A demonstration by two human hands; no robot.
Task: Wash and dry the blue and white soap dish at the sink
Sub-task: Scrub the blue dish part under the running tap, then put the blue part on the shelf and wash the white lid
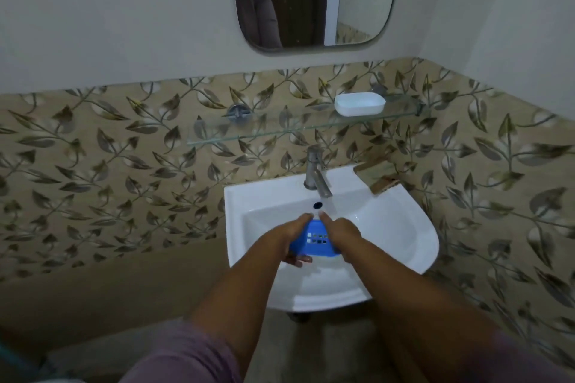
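Hands are wrapped around the blue tray [314,241]: the left hand [292,238] grips its left edge with fingers curled underneath, the right hand [340,235] clasps its right side. The tray is held over the sink [404,227], just below the tap [315,174]. It is judged to be light, stiff plastic, slippery when wet, so the long edges are best pinched, with fingers kept off the drain slots. The white base [359,103] is seen well apart on the glass shelf [249,130], equally light and smooth; it is probably best lifted by its rim.
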